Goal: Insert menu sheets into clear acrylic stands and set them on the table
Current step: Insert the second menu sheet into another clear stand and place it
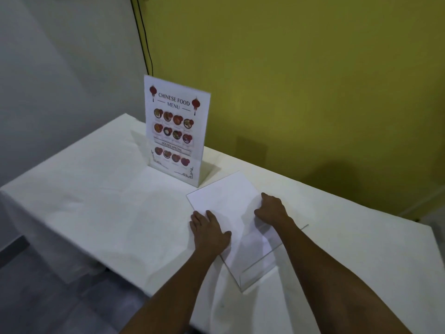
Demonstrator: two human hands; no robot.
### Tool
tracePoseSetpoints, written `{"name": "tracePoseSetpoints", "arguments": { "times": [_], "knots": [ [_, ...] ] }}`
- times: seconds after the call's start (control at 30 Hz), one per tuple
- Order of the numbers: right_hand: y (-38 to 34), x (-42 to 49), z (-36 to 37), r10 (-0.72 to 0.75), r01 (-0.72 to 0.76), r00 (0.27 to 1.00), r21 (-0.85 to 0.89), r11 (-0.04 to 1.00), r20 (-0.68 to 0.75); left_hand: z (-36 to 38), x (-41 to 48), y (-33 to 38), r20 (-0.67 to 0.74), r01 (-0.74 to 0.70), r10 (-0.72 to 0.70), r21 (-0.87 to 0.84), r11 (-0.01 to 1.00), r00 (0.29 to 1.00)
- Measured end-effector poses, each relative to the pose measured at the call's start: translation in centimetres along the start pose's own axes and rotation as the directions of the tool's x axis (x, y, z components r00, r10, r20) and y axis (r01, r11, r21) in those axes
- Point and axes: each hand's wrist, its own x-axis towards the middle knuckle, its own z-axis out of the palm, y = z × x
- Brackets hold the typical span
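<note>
Near the table's [84,189] front edge a second clear stand [255,259] lies flat with its white sheet [224,196], the left hand [208,231] spread flat, gripping nothing, to pin it, the right hand [271,208] curled on the sheet's edge, probably aligning it, while a finished menu stand [175,131] stands upright behind.

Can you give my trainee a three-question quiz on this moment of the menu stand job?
1. True or false: the Chinese food menu stands upright in its stand at the back of the table.
2. Which hand lies flat on the near left edge of the blank-side-up sheet: A left hand, B right hand?
3. Fill in: the second acrylic stand is lying ____ on the table.

Key: 1 true; 2 A; 3 flat.
</note>
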Motion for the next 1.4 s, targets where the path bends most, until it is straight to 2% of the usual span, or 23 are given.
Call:
{"name": "tracePoseSetpoints", "arguments": {
  "times": [0.17,0.43,0.57,0.7,0.8,0.93,1.0,1.1,1.23,1.4],
  "knots": [
    [-0.1,-0.1,-0.3,0.073,-0.059,0.996,0.215,0.975,-0.058,0.1,0.1,0.5,-0.031,0.043,-0.047,-0.115,0.992,0.998],
    [2.4,-0.1,-0.8,0.268,-0.255,0.963,0.401,0.88,0.024,0.1,0.1,1.6,-0.112,0.025,-0.066,-0.334,0.942,0.992],
    [4.0,-0.6,-1.7,0.31,-0.265,0.951,0.536,0.802,0.007,-0.3,-0.4,3.4,-0.122,-0.02,-0.039,-0.446,0.895,0.992],
    [5.0,-1.4,-3.1,0.353,-0.263,0.935,0.617,0.742,-0.026,-1.1,-0.7,5.8,-0.198,-0.089,-0.01,-0.483,0.871,0.98],
    [5.8,-2.2,-4.7,0.378,-0.255,0.926,0.747,0.614,0.005,-2.4,-0.4,7.7,-0.257,-0.175,0.054,-0.476,0.862,0.965],
    [6.1,-3.0,-7.2,0.356,-0.14,0.934,0.941,0.309,0.022,-4.9,1.0,9.7,-0.34,-0.33,0.182,-0.455,0.827,0.923],
    [6.0,-3.1,-8.3,0.347,-0.037,0.937,0.976,0.216,-0.041,-6.4,1.6,10.8,-0.378,-0.419,0.263,-0.425,0.802,0.888],
    [5.7,-3.4,-9.4,0.347,0.132,0.919,0.976,0.171,-0.185,-8.7,2.4,12.8,-0.384,-0.522,0.383,-0.386,0.76,0.84],
    [5.1,-3.9,-9.4,0.355,0.338,0.863,0.933,0.121,-0.359,-11.1,2.6,15.2,-0.313,-0.586,0.495,-0.414,0.697,0.811],
    [4.3,-4.6,-7.6,0.374,0.427,0.83,0.903,0.049,-0.413,-11.6,1.3,17.3,-0.276,-0.64,0.59,-0.479,0.6,0.759]
  ]
}}
